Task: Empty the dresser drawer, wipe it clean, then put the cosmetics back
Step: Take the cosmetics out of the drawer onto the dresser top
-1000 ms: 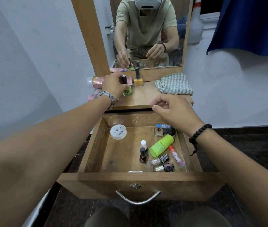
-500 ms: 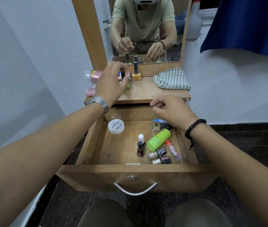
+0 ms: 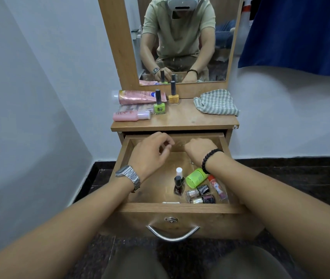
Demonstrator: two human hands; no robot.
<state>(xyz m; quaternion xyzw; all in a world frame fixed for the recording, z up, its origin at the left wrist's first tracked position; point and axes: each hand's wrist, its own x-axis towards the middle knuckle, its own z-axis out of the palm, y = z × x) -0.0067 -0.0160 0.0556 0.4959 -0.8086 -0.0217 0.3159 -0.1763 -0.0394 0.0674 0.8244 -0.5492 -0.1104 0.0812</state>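
Note:
The wooden drawer is pulled out below the dresser top. Inside lie a lime green cylinder, a dark nail polish, a white-capped bottle, two glittery bottles and a red tube. My left hand hovers over the drawer's back left with loosely curled fingers; nothing shows in them. My right hand reaches down into the back right corner, its fingers hidden. On top stand a green nail polish and a yellow one, beside a pink tube and a pink bottle.
A checked cloth lies crumpled on the right of the dresser top. A mirror rises behind it. White walls close in left and right, a blue curtain hangs at upper right. My knees sit below the drawer handle.
My left hand let go of the green nail polish on the dresser top and dropped into the drawer's back left, covering the white jar. My right hand sank deeper into the back right corner.

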